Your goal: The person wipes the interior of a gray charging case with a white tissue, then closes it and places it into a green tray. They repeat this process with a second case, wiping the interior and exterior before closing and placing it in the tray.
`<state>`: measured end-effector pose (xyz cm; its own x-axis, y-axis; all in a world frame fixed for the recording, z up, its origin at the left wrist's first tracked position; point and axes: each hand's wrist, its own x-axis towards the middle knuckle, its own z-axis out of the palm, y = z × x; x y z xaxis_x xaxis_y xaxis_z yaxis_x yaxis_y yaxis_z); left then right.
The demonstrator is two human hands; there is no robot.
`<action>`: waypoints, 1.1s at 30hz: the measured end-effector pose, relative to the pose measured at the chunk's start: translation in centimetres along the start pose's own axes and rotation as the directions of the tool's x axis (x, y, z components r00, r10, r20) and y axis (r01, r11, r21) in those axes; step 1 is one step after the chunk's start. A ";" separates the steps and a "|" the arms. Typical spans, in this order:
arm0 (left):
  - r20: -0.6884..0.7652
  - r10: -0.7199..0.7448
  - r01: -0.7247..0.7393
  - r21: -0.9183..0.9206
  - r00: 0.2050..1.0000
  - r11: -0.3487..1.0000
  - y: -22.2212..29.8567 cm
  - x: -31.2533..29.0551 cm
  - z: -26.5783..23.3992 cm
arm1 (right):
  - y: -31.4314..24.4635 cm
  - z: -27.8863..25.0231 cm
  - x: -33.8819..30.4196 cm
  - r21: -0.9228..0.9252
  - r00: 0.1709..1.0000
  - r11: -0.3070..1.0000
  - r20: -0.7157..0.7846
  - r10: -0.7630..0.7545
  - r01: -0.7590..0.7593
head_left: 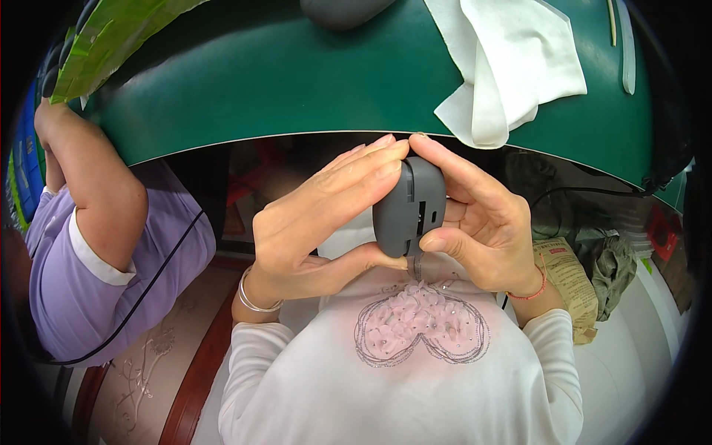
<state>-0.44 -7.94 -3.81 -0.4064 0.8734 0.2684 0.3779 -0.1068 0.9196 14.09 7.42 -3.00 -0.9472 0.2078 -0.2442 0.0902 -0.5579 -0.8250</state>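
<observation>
Between my two hands, above my lap and just off the table's near edge, is a dark grey rounded plastic device (406, 208). It stands on end, with slots and a small opening showing on one narrow side. My left hand (322, 208) grips its left side, fingers along the upper part and thumb near the lower end. On the right, my right hand (482, 215) has its index finger at the top and its thumb against the lower right side. A short dark strip (415, 265) hangs below the device. Its far face is hidden.
A green table (282, 81) curves ahead, bearing a white cloth (512, 67), another dark rounded object (345, 9) and thin sticks (627, 52). Close on my left sits a person in a purple shirt (126, 252), a black cable (159, 278) across them. A brown paper bag (569, 285) stands right.
</observation>
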 end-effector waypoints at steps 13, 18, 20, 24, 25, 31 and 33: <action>0.094 0.028 -0.028 -0.001 0.995 1.000 -0.5 0.4 -0.9 | 1.0 0.5 0.0 0.049 1.000 0.998 -0.011 -0.027 0.028; 0.076 0.134 -0.131 -0.046 0.988 0.990 -2.1 -0.3 -1.1 | 0.6 0.5 0.1 -0.005 0.998 0.999 0.030 -0.053 0.053; 0.078 0.068 -0.064 -0.049 0.995 0.997 -0.8 0.5 -1.0 | 0.7 0.6 0.3 -0.014 0.997 0.997 0.024 -0.070 0.070; 0.017 0.027 -0.025 -0.120 1.000 0.992 -1.6 -0.2 -0.6 | 0.6 0.9 0.1 0.046 1.000 0.999 -0.015 -0.019 0.020; 0.025 0.026 -0.023 -0.125 0.999 0.992 -1.8 -0.6 -0.7 | 0.4 0.9 0.0 0.075 1.000 0.997 -0.024 0.017 -0.015; 0.067 0.058 -0.051 -0.098 0.996 0.994 -0.9 0.8 -0.9 | 0.2 1.2 0.4 0.194 1.000 0.981 -0.022 -0.001 0.005; 0.008 0.102 -0.102 0.081 0.995 0.991 -1.4 -0.4 -0.5 | 0.3 1.6 0.4 0.185 0.998 0.982 -0.066 -0.022 0.034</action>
<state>-1.25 -8.35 -5.03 -0.3592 0.8618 0.3582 0.4839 -0.1563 0.8611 13.26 6.00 -2.53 -0.9268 0.2724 -0.2585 -0.0007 -0.6895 -0.7243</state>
